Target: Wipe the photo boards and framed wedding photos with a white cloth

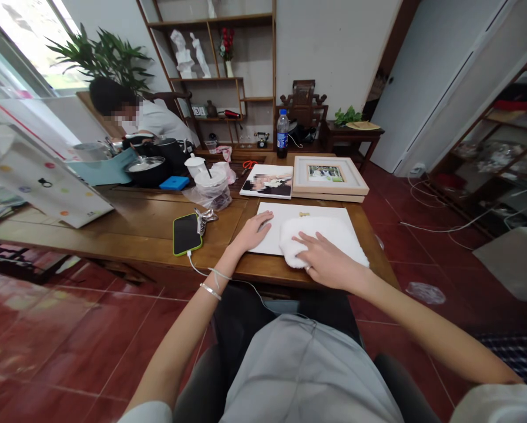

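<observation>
A white flat board (272,220) lies near the table's front edge, with a small gold-coloured piece (304,214) on its far part. My left hand (254,231) rests on the board's left side, fingers stretched out and holding nothing. Over the board's right part is a white fluffy cloth (334,232), which hides much of the surface beneath. My right hand (327,258) presses down on the cloth, fingers over its near left part and thumb at the near edge. A ring shows on this hand.
Behind the board are a framed photo (327,174), a photo panel (267,181), red scissors (249,165) and a bottle (282,135). A charging phone (187,234) lies left, its cable passing my left forearm. A person (157,117) sits across the table.
</observation>
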A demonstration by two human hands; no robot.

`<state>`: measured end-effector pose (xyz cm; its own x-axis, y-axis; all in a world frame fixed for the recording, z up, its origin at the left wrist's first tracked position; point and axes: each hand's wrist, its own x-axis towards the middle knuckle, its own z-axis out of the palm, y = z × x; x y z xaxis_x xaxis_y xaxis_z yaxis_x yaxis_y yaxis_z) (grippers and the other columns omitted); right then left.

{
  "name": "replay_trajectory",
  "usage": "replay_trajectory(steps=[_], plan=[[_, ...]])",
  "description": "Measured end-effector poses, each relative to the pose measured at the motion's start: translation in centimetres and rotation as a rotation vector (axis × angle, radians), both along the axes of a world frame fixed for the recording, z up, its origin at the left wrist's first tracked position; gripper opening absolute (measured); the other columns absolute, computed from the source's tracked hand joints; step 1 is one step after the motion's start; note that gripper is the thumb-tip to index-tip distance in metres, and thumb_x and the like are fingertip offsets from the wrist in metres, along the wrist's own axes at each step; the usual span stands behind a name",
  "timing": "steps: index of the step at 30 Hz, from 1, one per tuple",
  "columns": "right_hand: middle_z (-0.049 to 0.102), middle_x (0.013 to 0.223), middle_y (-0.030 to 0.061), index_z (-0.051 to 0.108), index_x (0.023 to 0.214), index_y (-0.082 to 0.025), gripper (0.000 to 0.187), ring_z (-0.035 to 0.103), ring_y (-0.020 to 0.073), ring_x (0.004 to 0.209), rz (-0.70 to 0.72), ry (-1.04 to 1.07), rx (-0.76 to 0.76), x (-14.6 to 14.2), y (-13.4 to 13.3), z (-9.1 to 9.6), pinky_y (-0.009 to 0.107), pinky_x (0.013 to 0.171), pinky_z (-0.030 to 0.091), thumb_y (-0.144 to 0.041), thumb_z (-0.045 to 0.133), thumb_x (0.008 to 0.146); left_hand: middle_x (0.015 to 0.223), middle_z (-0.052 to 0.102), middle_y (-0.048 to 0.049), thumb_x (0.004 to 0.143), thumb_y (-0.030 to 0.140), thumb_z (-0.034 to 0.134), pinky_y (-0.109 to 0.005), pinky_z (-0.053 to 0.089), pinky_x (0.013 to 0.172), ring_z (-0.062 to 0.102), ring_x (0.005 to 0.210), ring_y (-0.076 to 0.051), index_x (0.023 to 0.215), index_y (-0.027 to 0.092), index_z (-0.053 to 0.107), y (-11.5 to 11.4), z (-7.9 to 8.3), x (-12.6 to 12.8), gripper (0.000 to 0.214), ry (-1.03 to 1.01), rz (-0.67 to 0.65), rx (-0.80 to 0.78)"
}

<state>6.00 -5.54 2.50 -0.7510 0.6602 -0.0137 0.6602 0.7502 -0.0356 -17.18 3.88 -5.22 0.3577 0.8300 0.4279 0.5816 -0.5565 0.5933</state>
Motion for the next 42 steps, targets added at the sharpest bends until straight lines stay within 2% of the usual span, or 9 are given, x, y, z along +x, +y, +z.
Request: replay_trajectory(steps=[7, 12, 16, 20, 24, 29, 32, 37, 42], plan=[[0.054, 0.129, 0.0155, 0.061, 0.111, -0.013, 0.041, 0.029, 0.0275, 0.134, -0.064, 0.113, 0.011, 0.8, 5.5, -1.8, 0.05, 0.107, 0.023, -0.007, 0.043, 0.075, 0.129, 0.056, -0.0128, 0.088, 0.031, 0.045, -0.04, 0.033, 0.109, 0.048, 0.125, -0.023, 0.116, 0.012, 0.059, 0.2, -0.2, -0.1, 0.037, 0.019, 0.007, 0.01], [0.061, 0.119, 0.0121, 0.061, 0.106, -0.014, 0.035, 0.051, 0.0272, 0.113, -0.126, 0.2, 0.046, 1.2, 10.1, -2.4, 0.046, 0.104, 0.024, -0.01, 0.04, 0.079, 0.13, 0.056, -0.0125, 0.088, 0.031, 0.045, -0.04, 0.033, 0.109, 0.047, 0.125, -0.022, 0.116, 0.013, 0.059, 0.2, -0.2, -0.1, 0.037, 0.016, 0.006, 0.005], [0.068, 0.1, 0.0096, 0.062, 0.091, -0.016, 0.027, 0.057, 0.0267, 0.097, -0.137, 0.211, 0.007, 1.2, 12.0, -2.0, 0.042, 0.097, 0.031, -0.013, 0.038, 0.081, 0.129, 0.055, -0.0136, 0.088, 0.031, 0.045, -0.039, 0.033, 0.11, 0.047, 0.126, -0.022, 0.117, 0.011, 0.059, 0.2, -0.1, -0.1, 0.038, 0.021, 0.011, 0.003], [0.065, 0.11, 0.012, 0.062, 0.096, -0.014, 0.032, 0.051, 0.0278, 0.112, -0.143, 0.158, 0.052, 0.4, 11.1, -2.1, 0.043, 0.098, 0.029, -0.007, 0.038, 0.077, 0.13, 0.056, -0.0124, 0.088, 0.03, 0.046, -0.04, 0.033, 0.109, 0.047, 0.125, -0.022, 0.116, 0.013, 0.059, 0.3, -0.2, -0.1, 0.036, 0.022, 0.008, 0.005], [0.049, 0.134, 0.0188, 0.061, 0.109, -0.011, 0.038, 0.03, 0.0298, 0.132, -0.174, 0.077, 0.131, -1.0, 7.3, -2.6, 0.051, 0.103, 0.021, -0.008, 0.044, 0.075, 0.129, 0.056, -0.0133, 0.088, 0.029, 0.045, -0.04, 0.033, 0.109, 0.047, 0.125, -0.022, 0.117, 0.012, 0.059, 0.3, -0.3, -0.1, 0.036, 0.018, 0.006, 0.012], [0.042, 0.14, 0.0181, 0.063, 0.111, -0.013, 0.039, 0.029, 0.0331, 0.133, -0.101, 0.039, 0.121, -2.2, 1.2, -1.9, 0.055, 0.103, 0.022, -0.01, 0.047, 0.075, 0.129, 0.055, -0.0139, 0.088, 0.029, 0.045, -0.04, 0.033, 0.109, 0.048, 0.125, -0.022, 0.117, 0.011, 0.059, 0.1, -0.1, 0.0, 0.037, 0.013, 0.003, 0.015], [0.044, 0.138, 0.0182, 0.065, 0.105, -0.014, 0.034, 0.032, 0.0331, 0.132, -0.026, 0.034, 0.072, -2.2, -0.2, -0.9, 0.053, 0.102, 0.025, -0.011, 0.048, 0.076, 0.129, 0.056, -0.0135, 0.088, 0.03, 0.045, -0.04, 0.033, 0.109, 0.048, 0.125, -0.022, 0.116, 0.012, 0.059, 0.1, 0.0, 0.0, 0.036, 0.007, 0.0, 0.016], [0.064, 0.111, 0.0137, 0.065, 0.097, -0.017, 0.03, 0.055, 0.0275, 0.107, 0.007, 0.046, -0.035, -1.4, 2.8, 0.2, 0.041, 0.094, 0.035, -0.01, 0.044, 0.077, 0.129, 0.056, -0.0144, 0.088, 0.03, 0.045, -0.039, 0.033, 0.109, 0.048, 0.125, -0.022, 0.116, 0.01, 0.059, 0.1, -0.1, -0.1, 0.037, 0.01, 0.0, 0.011], [0.066, 0.109, 0.0102, 0.063, 0.099, -0.016, 0.03, 0.056, 0.0261, 0.101, -0.074, 0.134, -0.025, -1.2, 8.3, -0.8, 0.04, 0.099, 0.029, -0.013, 0.04, 0.079, 0.129, 0.055, -0.0137, 0.088, 0.031, 0.045, -0.039, 0.033, 0.109, 0.047, 0.125, -0.022, 0.117, 0.011, 0.059, 0.2, -0.1, -0.1, 0.038, 0.016, 0.004, 0.001]])
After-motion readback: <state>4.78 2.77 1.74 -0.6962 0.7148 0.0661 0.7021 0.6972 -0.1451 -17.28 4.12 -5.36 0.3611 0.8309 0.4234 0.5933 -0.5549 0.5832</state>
